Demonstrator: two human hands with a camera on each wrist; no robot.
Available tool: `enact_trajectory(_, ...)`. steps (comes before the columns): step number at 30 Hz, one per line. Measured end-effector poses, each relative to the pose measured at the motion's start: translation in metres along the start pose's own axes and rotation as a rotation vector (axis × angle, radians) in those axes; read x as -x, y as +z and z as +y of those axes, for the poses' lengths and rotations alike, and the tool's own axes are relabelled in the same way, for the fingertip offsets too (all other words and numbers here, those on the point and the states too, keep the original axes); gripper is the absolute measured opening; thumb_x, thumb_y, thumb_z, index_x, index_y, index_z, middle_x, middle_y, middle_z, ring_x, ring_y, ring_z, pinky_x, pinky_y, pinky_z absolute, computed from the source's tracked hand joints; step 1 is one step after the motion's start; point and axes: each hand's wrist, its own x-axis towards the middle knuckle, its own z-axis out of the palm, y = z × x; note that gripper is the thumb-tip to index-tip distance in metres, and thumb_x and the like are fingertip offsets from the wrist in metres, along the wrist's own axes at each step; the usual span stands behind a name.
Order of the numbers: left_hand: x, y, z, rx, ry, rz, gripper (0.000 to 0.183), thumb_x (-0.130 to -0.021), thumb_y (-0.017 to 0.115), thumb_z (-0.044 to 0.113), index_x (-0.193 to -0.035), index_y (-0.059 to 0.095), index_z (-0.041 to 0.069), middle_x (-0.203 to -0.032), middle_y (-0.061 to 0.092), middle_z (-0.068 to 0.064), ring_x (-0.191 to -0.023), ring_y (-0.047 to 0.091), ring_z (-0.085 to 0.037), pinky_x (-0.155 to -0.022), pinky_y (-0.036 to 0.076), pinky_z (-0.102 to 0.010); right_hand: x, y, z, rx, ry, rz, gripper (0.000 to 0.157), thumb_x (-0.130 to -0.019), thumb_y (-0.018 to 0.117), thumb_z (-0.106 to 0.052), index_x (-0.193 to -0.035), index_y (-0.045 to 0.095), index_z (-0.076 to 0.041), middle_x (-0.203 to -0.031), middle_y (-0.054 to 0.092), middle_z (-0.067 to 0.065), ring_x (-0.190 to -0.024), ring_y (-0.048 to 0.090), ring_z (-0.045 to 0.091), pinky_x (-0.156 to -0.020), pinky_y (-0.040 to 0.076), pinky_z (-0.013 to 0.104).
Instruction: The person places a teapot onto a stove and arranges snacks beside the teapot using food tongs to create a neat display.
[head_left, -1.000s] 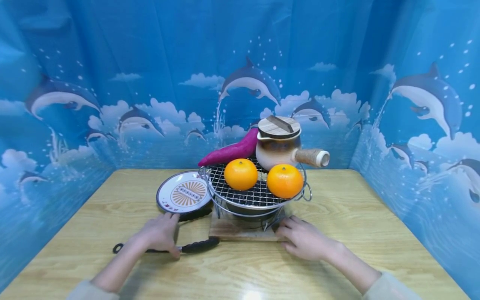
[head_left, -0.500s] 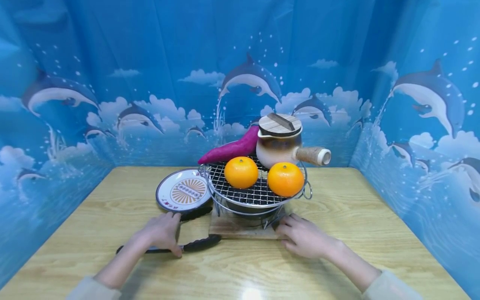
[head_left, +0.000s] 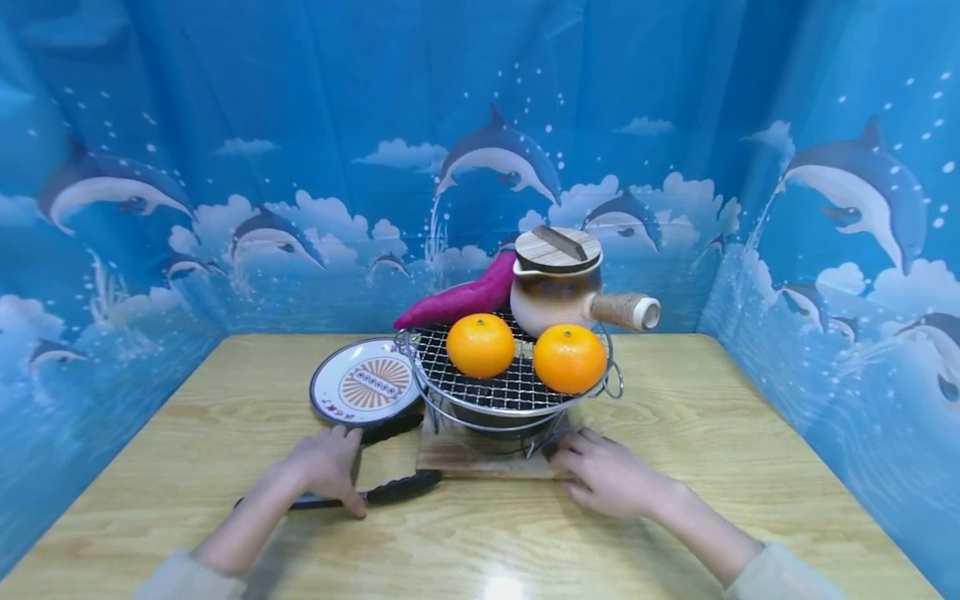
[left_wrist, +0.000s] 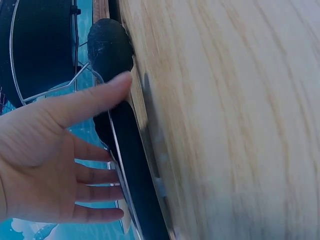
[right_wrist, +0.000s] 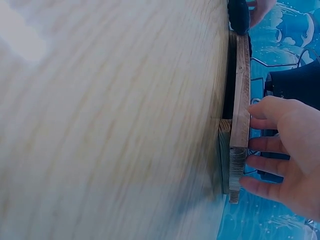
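Observation:
My left hand [head_left: 326, 467] spans the black tongs [head_left: 407, 488], thumb against the near arm and fingers at the far arm. The tongs lie spread, their scalloped heads to the right. In the left wrist view, the thumb crosses the near arm just behind its black head [left_wrist: 110, 47]. My right hand [head_left: 611, 477] touches the right end of a wooden board [head_left: 480, 465] with its fingers and thumb. On that board stands a small stove topped by a round wire grill [head_left: 495, 400]. It bears two oranges [head_left: 481, 346], a purple sweet potato [head_left: 461, 302] and a lidded clay teapot [head_left: 555, 302].
A white patterned plate [head_left: 330, 385] with a dark rim lies left of the stove, beyond the tongs' far head. The teapot's rope-wrapped handle [head_left: 618, 309] sticks out to the right. A blue dolphin curtain [head_left: 300, 125] encloses the wood-grain table [head_left: 720, 433].
My left hand and the tongs shift slightly to the right over the first half second, then stay nearly still. My right hand stays at the board, and the things on the grill keep their places.

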Motion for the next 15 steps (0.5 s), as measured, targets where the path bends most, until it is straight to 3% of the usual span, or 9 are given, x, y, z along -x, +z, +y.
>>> enact_trajectory(8, 0.0, -0.013, -0.004, 0.046, 0.06, -0.026, 0.103, -0.061, 0.08, 0.052, -0.131, 0.039, -0.012, -0.129, 0.041, -0.035, -0.117, 0.037, -0.053, -0.094, 0.033, -0.061, 0.007, 0.0, 0.001, -0.012, 0.023, 0.009, 0.023, -0.082, 0.065, -0.023, -0.103, 0.066, -0.012, -0.103, 0.06, 0.003, -0.096, 0.056, 0.02, -0.092, 0.045, 0.042)
enact_trajectory(15, -0.004, -0.038, -0.003, 0.116, 0.113, 0.074, 0.086, -0.08, 0.065, 0.051, -0.135, 0.038, -0.009, -0.13, 0.042, -0.033, -0.117, 0.042, -0.048, -0.096, 0.034, -0.057, 0.015, -0.009, 0.009, -0.016, 0.029, 0.076, 0.018, -0.08, 0.067, -0.02, -0.094, 0.068, -0.01, -0.091, 0.06, 0.0, -0.083, 0.057, 0.016, -0.074, 0.05, 0.034)
